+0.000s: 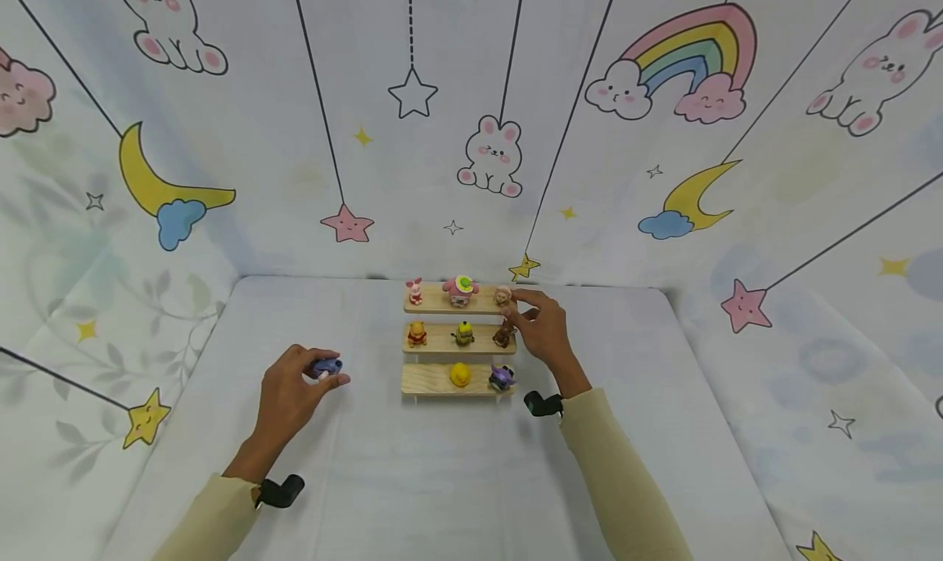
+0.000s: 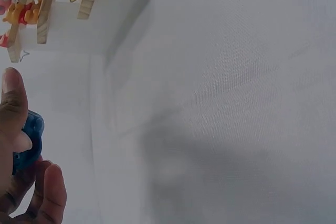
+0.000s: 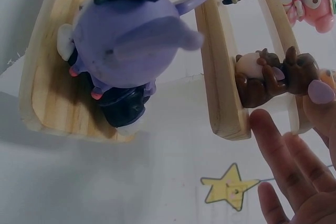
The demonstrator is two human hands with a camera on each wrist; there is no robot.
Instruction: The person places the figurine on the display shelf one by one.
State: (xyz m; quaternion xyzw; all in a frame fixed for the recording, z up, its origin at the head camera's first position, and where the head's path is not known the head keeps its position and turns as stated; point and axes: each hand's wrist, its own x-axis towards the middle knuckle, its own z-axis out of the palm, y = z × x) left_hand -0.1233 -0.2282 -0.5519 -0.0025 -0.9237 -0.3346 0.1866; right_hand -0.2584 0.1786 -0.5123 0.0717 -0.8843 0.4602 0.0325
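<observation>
Blue figurine (image 1: 327,368): gripped between thumb and curled fingers of left hand (image 1: 291,397), on table (image 1: 442,463).
Right hand (image 1: 543,332): fingers loosely extended, touching brown figurine (image 1: 503,334) on wooden shelf (image 1: 458,344); holding nothing.

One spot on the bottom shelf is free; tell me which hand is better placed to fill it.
Left, probably. The left hand already holds a small blue toy and lies on the side of the bottom shelf where the free spot is. The right hand is up by the brown toy on the middle shelf.

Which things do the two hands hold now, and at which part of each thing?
The left hand grips a small blue-purple figure around its body. The right hand touches the figure on the top shelf; a real grip cannot be told.
</observation>
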